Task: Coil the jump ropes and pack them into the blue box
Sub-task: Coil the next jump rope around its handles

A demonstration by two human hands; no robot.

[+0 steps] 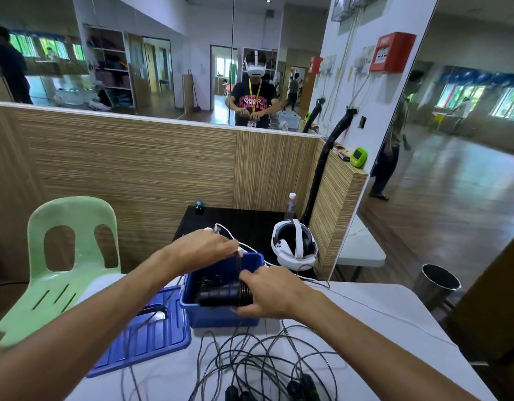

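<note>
Right hand (267, 293) is where the action is: we've got it wrapped around a bundle of black jump rope handles (221, 295), with several turns of cord already wound round the end nearest the palm, and we're holding that bundle over the near edge of the blue box (221, 316). Left hand (205, 247) sits just above the far side of the box, pinching a strand of the black cord (237, 263) that runs straight down toward the bundle, so our read is we're mid-wrap on this rope, not packing it yet. The box already has some dark rope stuff in it, hard to make out exactly what. Its blue lid (151, 340) lies flat to the left of it on the white table (380, 319). Closer to us there's a loose tangle of ropes (264, 360) with more black handles at the near edge, clearly uncoiled. Next up we'd guess: finish the last turns, tuck the free end so it doesn't spring loose, drop the bundle in the box, then go for that tangle.
</note>
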